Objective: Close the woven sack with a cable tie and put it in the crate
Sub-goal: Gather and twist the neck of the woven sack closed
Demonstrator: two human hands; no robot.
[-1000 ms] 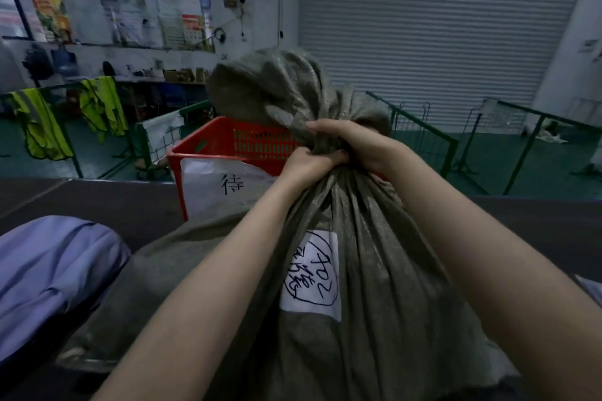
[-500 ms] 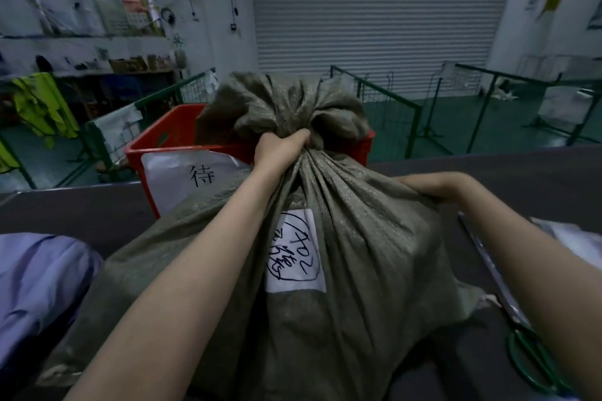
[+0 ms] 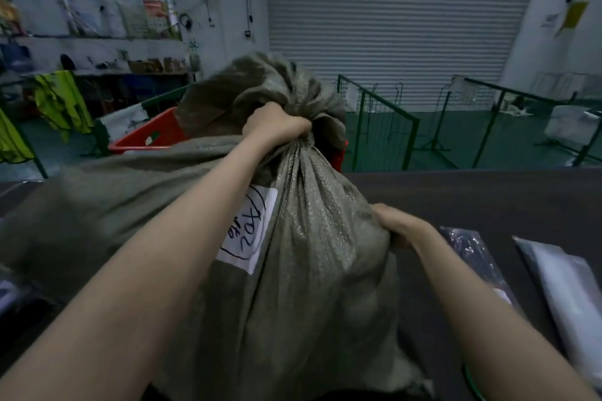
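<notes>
1. Grey-green woven plastic fills the middle of the room from where I stand: the woven sack [image 3: 312, 270] sits on the dark table [image 3: 488, 198], bulging and creased, its surface faintly shiny.
2. Compared with half a second ago, the right hand [image 3: 395, 226] has slid lower and closer on the sack's right flank, and the body of the sack has swung so its white label [image 3: 250, 231] now tilts, partly hidden by the left forearm.
3. A second ago both hands were together at the neck; now only the left hand [image 3: 277, 125] is there.
4. The left hand's fingers are clenched tight round the gathered neck, with the loose mouth of the sack flaring above the fist.
5. The right hand's fingers are curled into the fabric at the side, pinching a fold of it.
6. The sack stands upright, long axis running from the table up to the bunched neck, leaning slightly away from the person towards the red crate [image 3: 153, 137].
7. The crate stands just behind the sack, mostly hidden by it.
8. The label carries handwritten black marks inside a drawn circle.
9. Flat plastic-wrapped packets [image 3: 560, 286] lie on the table to the right, apart from the sack.
</notes>
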